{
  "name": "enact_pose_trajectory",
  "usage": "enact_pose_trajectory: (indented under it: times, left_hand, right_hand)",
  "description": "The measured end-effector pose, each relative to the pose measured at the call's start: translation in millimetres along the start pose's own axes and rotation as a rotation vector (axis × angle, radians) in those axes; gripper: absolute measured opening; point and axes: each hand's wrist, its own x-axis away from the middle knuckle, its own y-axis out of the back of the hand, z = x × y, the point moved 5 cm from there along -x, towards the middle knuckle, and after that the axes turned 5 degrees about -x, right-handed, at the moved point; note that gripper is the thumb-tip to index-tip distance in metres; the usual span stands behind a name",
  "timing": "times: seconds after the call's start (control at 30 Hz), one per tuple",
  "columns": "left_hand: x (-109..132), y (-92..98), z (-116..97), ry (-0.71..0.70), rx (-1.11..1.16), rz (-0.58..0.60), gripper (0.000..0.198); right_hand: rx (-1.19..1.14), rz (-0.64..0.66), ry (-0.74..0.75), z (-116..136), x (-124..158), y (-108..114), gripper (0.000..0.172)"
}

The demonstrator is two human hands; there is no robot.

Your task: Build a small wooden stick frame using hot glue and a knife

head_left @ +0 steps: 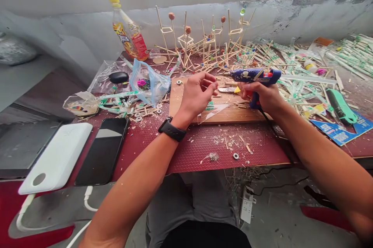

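My right hand [260, 91] is wrapped round the handle of a blue hot glue gun [247, 74], its nozzle pointing left. A clear glue stick [309, 79] juts from its rear. Just left of the nozzle, my left hand [201, 90] is closed in a pinch; what sits between its fingertips is too small to make out. Under both hands lies a wooden board [186, 109], with a clear set square [214, 113], a knife blade [226, 89] and short sticks on it. Behind stand several stick frames [186, 40], some topped with orange-brown balls or green beads.
A drink bottle [128, 30] stands at the back left beside a blue-edged plastic bag [150, 82]. A phone [102, 151] and white power bank [56, 158] lie at left. Sticks and green-printed wrappers crowd the right, near a green-handled cutter [340, 106]. A power strip [247, 205] is below.
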Motion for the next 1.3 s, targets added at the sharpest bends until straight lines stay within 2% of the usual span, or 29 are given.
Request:
enact_pose_trajectory:
  times: [0.23, 0.43, 0.57, 1.3]
  left_hand:
    - [-1, -0.4, 0, -0.004, -0.003, -0.003, 0.013]
    - [0, -0.4, -2, 0.015, 0.001, -0.011, 0.017]
    - [0, -0.5, -3, 0.020, 0.008, -0.009, 0.019]
    - [1, 1.4, -4, -0.016, -0.027, -0.003, 0.010]
  right_hand:
    - [0.022, 0.014, 0.016, 2, 0, 1, 0.032]
    - [0.031, 0.025, -0.016, 8, 1, -1, 0.022]
    - [0.044, 0.023, -0.031, 10, 1, -3, 0.021]
    - [0.065, 0.018, -0.032, 10, 3, -2, 0.019]
